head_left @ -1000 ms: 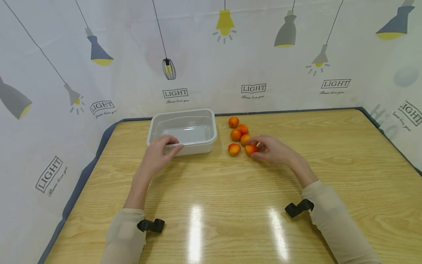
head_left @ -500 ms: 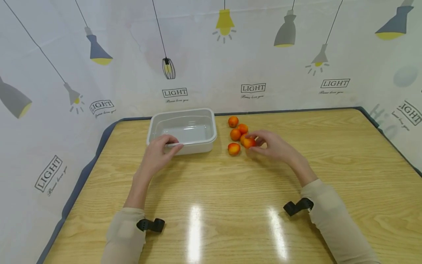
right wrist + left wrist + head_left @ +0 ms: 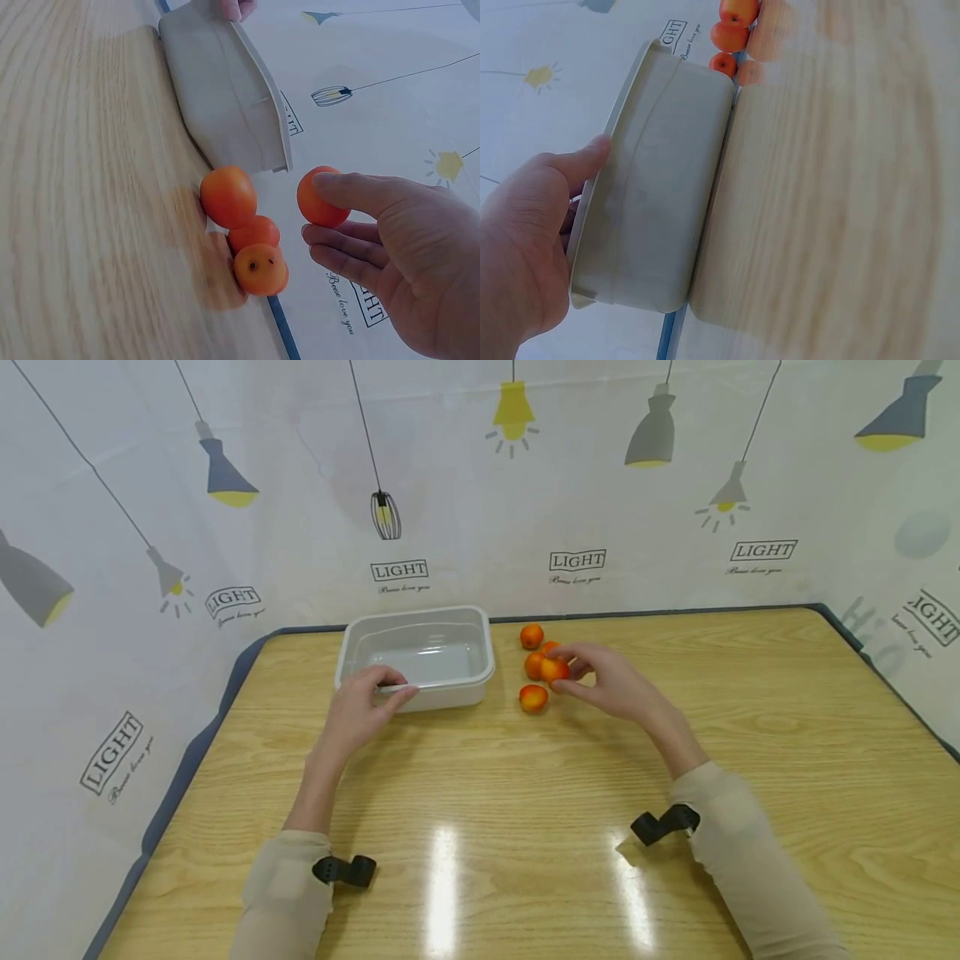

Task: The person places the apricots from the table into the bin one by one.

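Head view, and the right hand [image 3: 611,681] is pinching an orange-red fruit [image 3: 554,672], with the white tub [image 3: 459,696] lying leftward, gripped by the left hand [image 3: 358,708]!

A pale, rectangular, open-topped container [image 3: 450,697] stands upright on the table [image 3: 487,793], its near rim pinched by the left hand [image 3: 360,706]. Right of it, the right hand [image 3: 618,687] holds a glossy orange-red fruit [image 3: 319,201] raised off the wood. Similar fruits [image 3: 533,698] (the nearest is yellow-streaked) lie loosely grouped between container and right hand.
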Demonstrator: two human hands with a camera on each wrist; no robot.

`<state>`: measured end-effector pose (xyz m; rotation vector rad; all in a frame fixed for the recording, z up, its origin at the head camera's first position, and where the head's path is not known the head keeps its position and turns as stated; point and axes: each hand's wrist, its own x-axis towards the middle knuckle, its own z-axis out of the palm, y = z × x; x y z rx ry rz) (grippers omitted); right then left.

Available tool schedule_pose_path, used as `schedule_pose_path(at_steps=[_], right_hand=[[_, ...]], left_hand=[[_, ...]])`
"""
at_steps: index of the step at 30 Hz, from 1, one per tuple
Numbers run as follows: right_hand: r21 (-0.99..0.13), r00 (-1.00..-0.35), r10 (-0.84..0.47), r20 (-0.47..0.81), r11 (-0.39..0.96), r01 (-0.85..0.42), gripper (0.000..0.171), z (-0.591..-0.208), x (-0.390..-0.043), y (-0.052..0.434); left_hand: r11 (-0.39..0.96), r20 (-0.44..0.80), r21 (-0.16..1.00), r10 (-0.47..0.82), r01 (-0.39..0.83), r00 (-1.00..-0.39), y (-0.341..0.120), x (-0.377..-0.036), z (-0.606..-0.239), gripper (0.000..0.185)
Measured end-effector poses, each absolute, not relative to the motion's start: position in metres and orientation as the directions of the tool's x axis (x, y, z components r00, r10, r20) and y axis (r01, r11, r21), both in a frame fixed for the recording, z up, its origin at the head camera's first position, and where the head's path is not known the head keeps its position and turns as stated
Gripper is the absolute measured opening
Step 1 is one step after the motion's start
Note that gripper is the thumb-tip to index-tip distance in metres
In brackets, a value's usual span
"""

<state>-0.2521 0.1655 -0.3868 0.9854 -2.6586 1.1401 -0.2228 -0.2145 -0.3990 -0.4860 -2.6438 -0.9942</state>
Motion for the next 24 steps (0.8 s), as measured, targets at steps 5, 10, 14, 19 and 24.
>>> schedule_pose_path(at_steps=[5,10,14,19,24], right_hand=[[-0.620,-0.790,-0.520,0.325,0.513,-0.594,0.041,-0.381,-0.252,0.156],[-0.610,-0.791,-0.509,0.339,0.521,-0.597,0.041,-0.378,-0.253,0.149],[-0.609,-0.783,-0.512,0.352,0.510,-0.607,0.040,-0.376,-0.255,0.144],[-0.615,-0.772,-0.516,0.371,0.486,-0.621,0.040,-0.373,-0.257,0.137],[-0.597,-0.754,-0.521,0.400,0.477,-0.645,0.040,-0.369,-0.259,0.130]], left_hand=[[0.707,0.355,0.594,0.199,0.385,-0.913,-0.215,-0.223,-0.400,0.021],[0.710,0.344,0.600,0.188,0.370,-0.920,-0.214,-0.223,-0.398,0.020],[0.712,0.335,0.603,0.183,0.359,-0.924,-0.213,-0.224,-0.397,0.020],[0.712,0.339,0.601,0.185,0.363,-0.923,-0.213,-0.224,-0.398,0.020],[0.711,0.339,0.601,0.186,0.365,-0.922,-0.213,-0.223,-0.397,0.021]])
